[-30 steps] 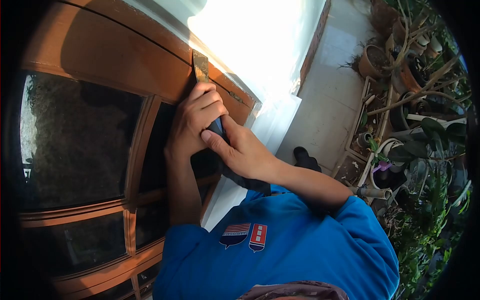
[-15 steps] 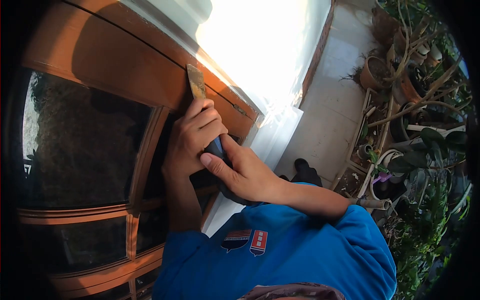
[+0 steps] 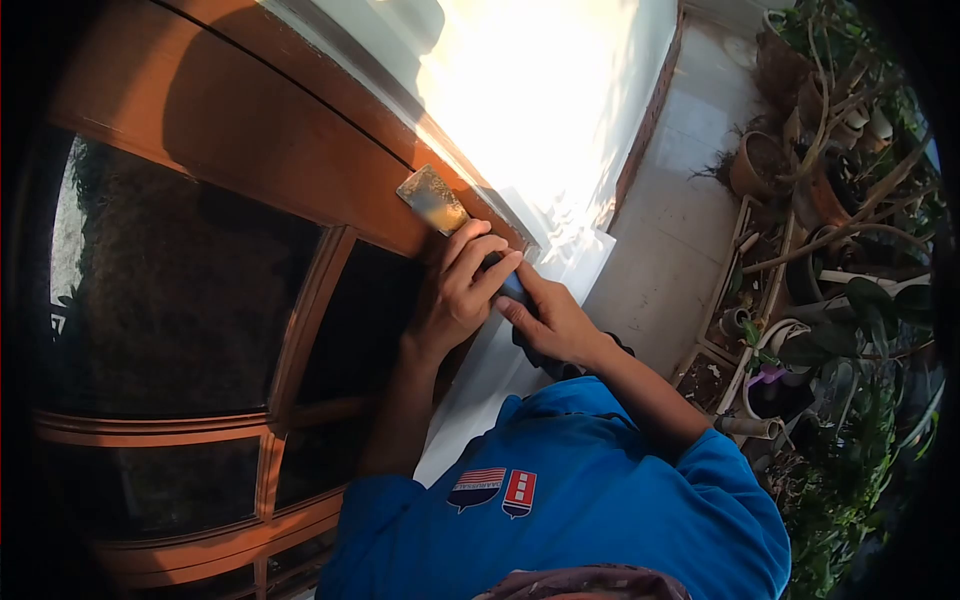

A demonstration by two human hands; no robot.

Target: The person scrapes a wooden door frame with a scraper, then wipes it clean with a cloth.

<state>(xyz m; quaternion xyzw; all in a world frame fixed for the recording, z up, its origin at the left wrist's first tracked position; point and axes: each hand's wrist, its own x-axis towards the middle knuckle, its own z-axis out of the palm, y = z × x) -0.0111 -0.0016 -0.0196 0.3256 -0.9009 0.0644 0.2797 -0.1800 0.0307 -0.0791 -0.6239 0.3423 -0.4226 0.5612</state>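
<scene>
We are holding one scraper (image 3: 433, 197) with our two hands. The fingers of our left hand (image 3: 460, 290) are curling closed around the front of its handle (image 3: 513, 288), with the first finger lying at the foot of the blade. The fingers of our right hand (image 3: 560, 320) are closing on the same handle farther back, the thumb resting along it; some of these fingers are hiding from view. The blade is lying over the brown wooden frame (image 3: 270, 110), beside the long dark gap; whether its edge is touching the wood, we cannot tell. Below, at least four dark panes (image 3: 190, 290) are showing. We are wearing one blue shirt (image 3: 610, 500) with two badges (image 3: 520, 492). On the right, several plant pots (image 3: 757, 165) are standing, too crowded for us to count.
</scene>
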